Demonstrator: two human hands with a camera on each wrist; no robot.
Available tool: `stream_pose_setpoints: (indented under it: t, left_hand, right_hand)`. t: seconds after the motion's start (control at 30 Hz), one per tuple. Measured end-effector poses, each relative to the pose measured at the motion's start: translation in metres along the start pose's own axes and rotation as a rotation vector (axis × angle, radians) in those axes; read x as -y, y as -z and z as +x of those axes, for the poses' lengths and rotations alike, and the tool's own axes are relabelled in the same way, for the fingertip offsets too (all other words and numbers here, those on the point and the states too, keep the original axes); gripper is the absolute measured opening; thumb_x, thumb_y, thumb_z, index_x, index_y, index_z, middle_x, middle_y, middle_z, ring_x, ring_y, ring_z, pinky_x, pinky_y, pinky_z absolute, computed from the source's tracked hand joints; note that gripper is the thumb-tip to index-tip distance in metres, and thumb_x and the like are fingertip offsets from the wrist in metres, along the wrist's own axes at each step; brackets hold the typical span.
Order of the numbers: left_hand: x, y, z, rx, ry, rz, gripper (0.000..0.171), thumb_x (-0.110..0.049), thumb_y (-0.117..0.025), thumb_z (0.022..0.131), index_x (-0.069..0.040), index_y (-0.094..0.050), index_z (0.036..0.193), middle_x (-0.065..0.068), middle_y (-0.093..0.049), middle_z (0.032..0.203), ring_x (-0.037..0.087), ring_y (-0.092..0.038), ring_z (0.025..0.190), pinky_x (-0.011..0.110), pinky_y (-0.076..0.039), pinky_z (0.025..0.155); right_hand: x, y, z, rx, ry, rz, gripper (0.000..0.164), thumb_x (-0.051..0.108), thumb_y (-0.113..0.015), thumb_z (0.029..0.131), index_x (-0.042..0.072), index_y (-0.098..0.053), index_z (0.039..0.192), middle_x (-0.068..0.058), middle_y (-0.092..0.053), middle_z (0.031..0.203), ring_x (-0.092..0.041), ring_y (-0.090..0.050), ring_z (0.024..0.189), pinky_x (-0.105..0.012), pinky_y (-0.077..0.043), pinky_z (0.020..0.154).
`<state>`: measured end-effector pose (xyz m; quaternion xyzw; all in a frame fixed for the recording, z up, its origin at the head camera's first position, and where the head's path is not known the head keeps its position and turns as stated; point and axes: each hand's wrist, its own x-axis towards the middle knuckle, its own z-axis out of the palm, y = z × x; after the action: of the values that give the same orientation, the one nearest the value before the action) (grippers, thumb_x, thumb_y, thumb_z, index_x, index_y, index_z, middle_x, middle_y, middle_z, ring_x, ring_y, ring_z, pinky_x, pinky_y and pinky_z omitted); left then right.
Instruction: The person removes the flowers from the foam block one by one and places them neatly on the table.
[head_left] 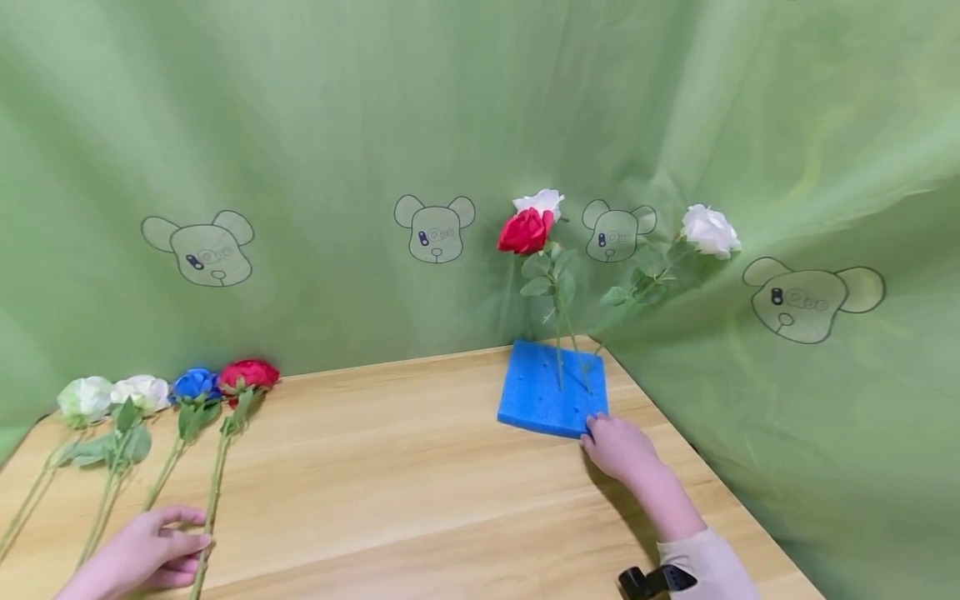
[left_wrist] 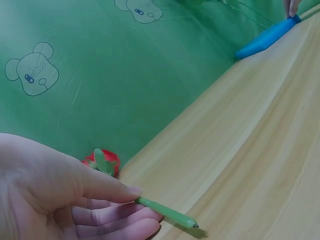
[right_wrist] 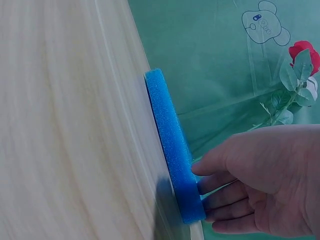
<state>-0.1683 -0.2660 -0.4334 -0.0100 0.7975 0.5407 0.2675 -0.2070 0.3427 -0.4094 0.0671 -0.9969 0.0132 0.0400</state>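
My left hand (head_left: 146, 552) pinches the stem of a red artificial rose (head_left: 247, 375) at the front left. In the left wrist view the green stem end (left_wrist: 172, 216) sticks out past the thumb and fingers. My right hand (head_left: 621, 450) grips the near right corner of a blue foam block (head_left: 534, 392), thumb on its top. The right wrist view shows the fingers (right_wrist: 227, 202) along the block's side face. Standing in the block are a second red rose (head_left: 527, 231), a white rose (head_left: 546, 200) behind it, and another white rose (head_left: 710, 231) leaning right.
Left of the held rose lie a blue rose (head_left: 197, 383), a white rose (head_left: 142, 392) and a pale green-white rose (head_left: 86, 400). Small holes dot the foam's top. Green curtain (head_left: 337, 167) borders the wooden table (head_left: 360, 483) at the back and right.
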Motion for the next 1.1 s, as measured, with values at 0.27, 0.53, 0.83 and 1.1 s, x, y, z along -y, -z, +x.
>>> stream_pose_setpoints:
  t: [0.27,0.53,0.83,1.1]
  left_hand:
    - [-0.001,0.007,-0.005,-0.018,-0.05,0.044,0.064,-0.016,-0.061,0.095,0.025,-0.028,0.132,0.003,-0.068,0.084,0.015,-0.068,0.073,0.032,-0.063,0.069]
    - [-0.024,0.012,-0.007,-0.095,-0.089,0.06,0.066,-0.02,-0.059,0.097,0.022,-0.026,0.137,0.003,-0.072,0.09,0.016,-0.07,0.077,0.031,-0.063,0.073]
    - [-0.057,0.002,0.005,-0.119,-0.243,0.068,0.059,-0.022,-0.051,0.102,0.019,-0.03,0.139,0.023,-0.064,0.122,0.004,-0.068,0.095,0.021,-0.058,0.086]
    - [-0.085,-0.016,0.023,-0.018,-0.355,-0.066,0.057,-0.028,-0.047,0.104,0.014,-0.033,0.141,0.004,-0.067,0.121,0.007,-0.067,0.105,0.024,-0.056,0.093]
  right_hand:
    - [0.002,-0.002,0.0,-0.035,0.002,-0.003,0.032,0.017,-0.062,0.093,-0.008,-0.064,0.112,-0.031,-0.065,0.113,-0.047,-0.066,0.094,-0.056,-0.057,0.077]
    - [0.002,-0.002,-0.001,-0.012,-0.007,-0.007,0.037,0.017,-0.06,0.094,-0.009,-0.062,0.12,-0.034,-0.061,0.121,-0.048,-0.062,0.106,-0.057,-0.056,0.087]
    - [0.0,-0.005,-0.002,0.011,-0.019,0.008,0.038,0.016,-0.059,0.094,-0.009,-0.061,0.122,-0.035,-0.059,0.125,-0.049,-0.06,0.112,-0.058,-0.053,0.091]
    - [0.0,-0.003,-0.002,0.008,-0.013,0.009,0.038,0.016,-0.059,0.094,-0.009,-0.061,0.121,-0.034,-0.06,0.123,-0.049,-0.061,0.109,-0.058,-0.053,0.091]
